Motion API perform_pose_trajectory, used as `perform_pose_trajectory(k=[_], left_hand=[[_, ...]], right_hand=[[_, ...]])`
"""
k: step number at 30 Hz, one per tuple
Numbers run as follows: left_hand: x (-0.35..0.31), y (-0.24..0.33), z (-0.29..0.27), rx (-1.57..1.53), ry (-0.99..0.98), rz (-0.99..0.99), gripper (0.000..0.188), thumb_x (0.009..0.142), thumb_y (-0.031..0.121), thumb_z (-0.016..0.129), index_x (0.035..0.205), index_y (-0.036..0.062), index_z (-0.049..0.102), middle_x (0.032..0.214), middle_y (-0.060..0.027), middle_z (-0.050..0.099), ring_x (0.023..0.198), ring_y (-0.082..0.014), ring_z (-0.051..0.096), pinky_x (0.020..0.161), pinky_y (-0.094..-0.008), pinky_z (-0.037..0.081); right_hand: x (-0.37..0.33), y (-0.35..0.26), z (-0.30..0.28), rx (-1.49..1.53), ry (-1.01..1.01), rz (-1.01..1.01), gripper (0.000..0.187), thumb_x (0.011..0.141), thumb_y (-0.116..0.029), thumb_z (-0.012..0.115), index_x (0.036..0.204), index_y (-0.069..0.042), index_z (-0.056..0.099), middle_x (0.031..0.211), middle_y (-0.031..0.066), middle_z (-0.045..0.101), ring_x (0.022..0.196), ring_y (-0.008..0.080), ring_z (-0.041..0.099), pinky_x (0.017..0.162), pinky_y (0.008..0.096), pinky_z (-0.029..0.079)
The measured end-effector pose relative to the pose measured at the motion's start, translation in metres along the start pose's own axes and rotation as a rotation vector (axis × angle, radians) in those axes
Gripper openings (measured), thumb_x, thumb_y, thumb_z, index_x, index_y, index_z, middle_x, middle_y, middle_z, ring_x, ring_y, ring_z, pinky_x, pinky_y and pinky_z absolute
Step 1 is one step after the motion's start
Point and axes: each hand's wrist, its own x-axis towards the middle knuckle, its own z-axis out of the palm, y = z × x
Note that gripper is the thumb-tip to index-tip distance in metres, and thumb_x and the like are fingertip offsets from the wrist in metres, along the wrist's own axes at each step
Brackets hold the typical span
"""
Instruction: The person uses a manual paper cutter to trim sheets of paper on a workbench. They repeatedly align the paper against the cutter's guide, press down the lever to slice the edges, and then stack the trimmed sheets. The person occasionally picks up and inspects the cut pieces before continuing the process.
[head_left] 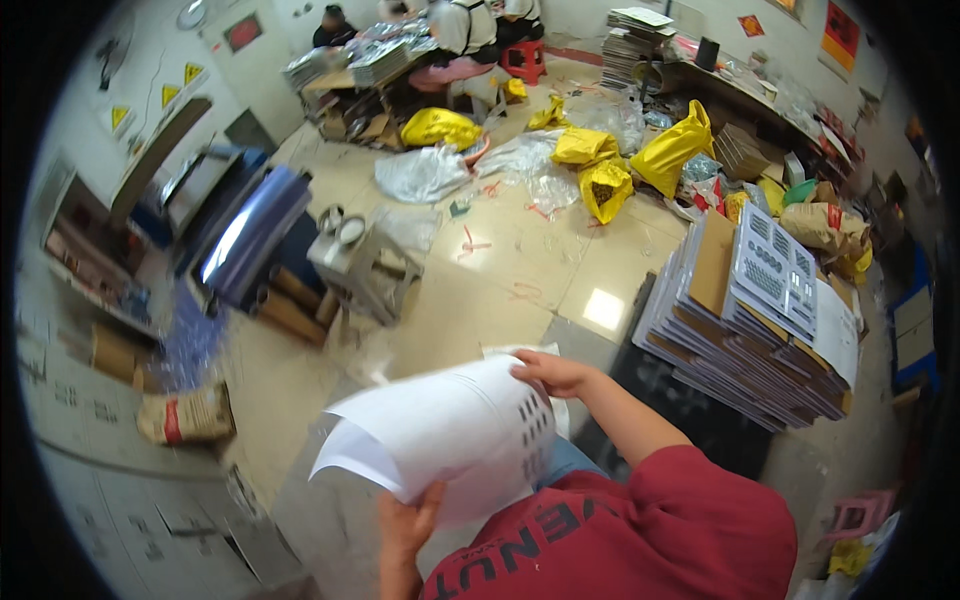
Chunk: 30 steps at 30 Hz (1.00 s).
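Note:
Between my hands bends a large white sheet (450, 425), with rows of small dark shapes near its right end. Its left end curls over, so a second layer or the sheet's underside shows there. My right hand (553, 373) grips the far right edge, fingers bent over it. At the near left edge, my left hand (411, 522) holds the sheet between thumb and fingers; part of that hand is hidden behind it. The sheet hangs in front of my red shirt, above the floor.
A tall stack of printed boards (745, 330) stands to my right on a dark mat. Ahead lie yellow bags (605, 190) and clear plastic on the tiled floor (480, 300). A grey stool (365, 265) and a glossy film roll (255, 240) stand left. People sit at a far table.

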Motion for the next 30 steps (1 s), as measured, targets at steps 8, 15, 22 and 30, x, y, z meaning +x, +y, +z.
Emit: perform_pose_trajectory(k=[8, 15, 22, 30], left_hand=[[0.305, 0.030, 0.083, 0.035, -0.161, -0.148, 0.043, 0.085, 0.016, 0.075, 0.120, -0.0025, 0.060, 0.104, -0.0133, 0.070, 0.094, -0.0296, 0.068, 0.084, -0.0373, 0.052], [0.556, 0.077, 0.118, -0.958, -0.057, -0.157, 0.056, 0.095, 0.016, 0.059, 0.144, 0.0016, 0.035, 0.135, -0.0122, 0.053, 0.124, -0.0229, 0.053, 0.102, -0.0382, 0.044], [0.844, 0.041, 0.217, -0.470, 0.125, 0.070, 0.041, 0.096, 0.008, 0.059, 0.133, -0.0005, 0.044, 0.121, -0.0069, 0.059, 0.105, -0.0122, 0.056, 0.092, -0.0274, 0.044], [1.130, 0.109, 0.382, -0.424, -0.315, 0.156, 0.042, 0.098, 0.013, 0.060, 0.133, -0.0018, 0.042, 0.121, -0.0096, 0.058, 0.109, -0.0150, 0.055, 0.095, -0.0287, 0.043]], right_hand=[[0.103, -0.172, -0.149, 0.352, 0.217, -0.198, 0.045, 0.090, -0.014, 0.071, 0.130, -0.004, 0.052, 0.116, 0.0070, 0.065, 0.105, 0.0179, 0.063, 0.090, 0.0336, 0.052], [0.183, -0.402, -0.219, 0.040, 0.215, -0.521, 0.040, 0.089, -0.010, 0.072, 0.124, -0.003, 0.055, 0.112, 0.0041, 0.065, 0.099, 0.0130, 0.062, 0.091, 0.0293, 0.049], [0.313, -0.532, -0.366, -0.057, 0.485, -0.591, 0.045, 0.091, -0.014, 0.071, 0.130, -0.002, 0.052, 0.118, 0.0048, 0.062, 0.107, 0.0125, 0.057, 0.094, 0.0293, 0.046], [0.346, -0.711, -0.514, 0.118, 0.745, -0.749, 0.051, 0.092, -0.015, 0.069, 0.137, -0.003, 0.048, 0.127, 0.0051, 0.060, 0.115, 0.0149, 0.055, 0.099, 0.0315, 0.044]])
